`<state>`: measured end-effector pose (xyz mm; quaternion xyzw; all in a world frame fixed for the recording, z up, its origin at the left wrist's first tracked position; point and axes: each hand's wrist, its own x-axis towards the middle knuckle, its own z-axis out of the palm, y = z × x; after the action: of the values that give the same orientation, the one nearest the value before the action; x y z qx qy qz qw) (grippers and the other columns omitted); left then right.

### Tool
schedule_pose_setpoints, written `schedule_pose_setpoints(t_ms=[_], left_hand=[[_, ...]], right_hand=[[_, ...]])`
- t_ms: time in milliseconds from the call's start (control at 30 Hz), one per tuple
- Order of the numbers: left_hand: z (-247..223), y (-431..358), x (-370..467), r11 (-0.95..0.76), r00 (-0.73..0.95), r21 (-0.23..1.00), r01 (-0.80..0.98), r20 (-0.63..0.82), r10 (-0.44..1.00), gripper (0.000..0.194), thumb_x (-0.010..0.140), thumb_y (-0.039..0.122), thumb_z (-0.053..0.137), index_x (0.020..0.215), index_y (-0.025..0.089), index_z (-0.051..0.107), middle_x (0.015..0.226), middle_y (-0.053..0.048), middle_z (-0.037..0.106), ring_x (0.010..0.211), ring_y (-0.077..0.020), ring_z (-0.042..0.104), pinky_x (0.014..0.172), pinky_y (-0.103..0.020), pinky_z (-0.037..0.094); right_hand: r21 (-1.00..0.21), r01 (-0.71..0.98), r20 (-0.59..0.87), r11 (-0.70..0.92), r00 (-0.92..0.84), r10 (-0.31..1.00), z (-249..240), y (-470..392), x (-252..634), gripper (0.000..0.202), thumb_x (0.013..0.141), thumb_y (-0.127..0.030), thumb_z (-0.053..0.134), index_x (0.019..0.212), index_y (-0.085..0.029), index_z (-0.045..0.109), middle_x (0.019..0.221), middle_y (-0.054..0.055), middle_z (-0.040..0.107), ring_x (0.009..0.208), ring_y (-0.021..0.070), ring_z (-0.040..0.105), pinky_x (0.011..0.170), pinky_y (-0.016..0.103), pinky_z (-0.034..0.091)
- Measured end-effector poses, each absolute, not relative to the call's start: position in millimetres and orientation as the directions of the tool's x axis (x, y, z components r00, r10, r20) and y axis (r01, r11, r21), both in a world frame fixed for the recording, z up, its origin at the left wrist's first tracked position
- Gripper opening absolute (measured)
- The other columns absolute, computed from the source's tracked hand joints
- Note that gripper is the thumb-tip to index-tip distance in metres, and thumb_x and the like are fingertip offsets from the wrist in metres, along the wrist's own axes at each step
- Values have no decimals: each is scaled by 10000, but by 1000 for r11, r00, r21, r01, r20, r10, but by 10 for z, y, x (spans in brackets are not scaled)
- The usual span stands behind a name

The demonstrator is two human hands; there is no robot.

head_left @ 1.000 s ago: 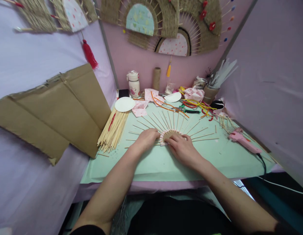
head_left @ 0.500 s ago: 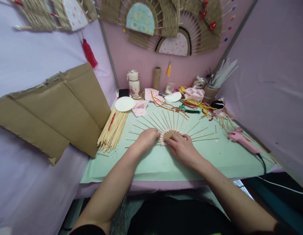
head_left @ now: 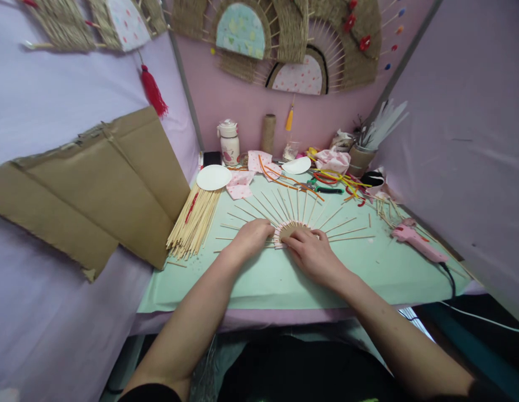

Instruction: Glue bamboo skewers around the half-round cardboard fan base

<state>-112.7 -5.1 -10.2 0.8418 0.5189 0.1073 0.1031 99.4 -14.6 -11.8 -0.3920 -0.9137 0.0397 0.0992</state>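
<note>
A half-round brown cardboard piece point(head_left: 289, 229) with a pink edge lies on the pale green table point(head_left: 259, 285), and thin wooden sticks point(head_left: 265, 207) fan out from it. At its left side my left hand point(head_left: 255, 234) has its fingers bent together by the stick ends; whatever they pinch is hidden. My right hand point(head_left: 312, 248) rests over the right part of the cardboard, fingers spread and pressing on it.
A bundle of sticks point(head_left: 196, 223) lies at the left under a white disc point(head_left: 214, 177). Behind are green-handled pliers point(head_left: 328, 190), pink cloth point(head_left: 240, 184) and a bottle point(head_left: 229, 145). A pink glue gun point(head_left: 418, 243) lies right; large cardboard point(head_left: 95, 190) leans left.
</note>
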Motion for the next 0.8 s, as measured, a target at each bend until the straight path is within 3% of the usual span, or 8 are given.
schedule_pose_setpoints(t_ms=[800], left_hand=[[-83,-56,-1111,-436,436,272,858,65,898,235,852,134,455,751,181,661,839,-60,623,835,-208,552,712,-305,387]], right_hand=[[-146,714,145,685,-669,729,-127,-127,984,262,966,-163,498,1133,-252,679,1042,60,681,1036,223,568,981,440,257]])
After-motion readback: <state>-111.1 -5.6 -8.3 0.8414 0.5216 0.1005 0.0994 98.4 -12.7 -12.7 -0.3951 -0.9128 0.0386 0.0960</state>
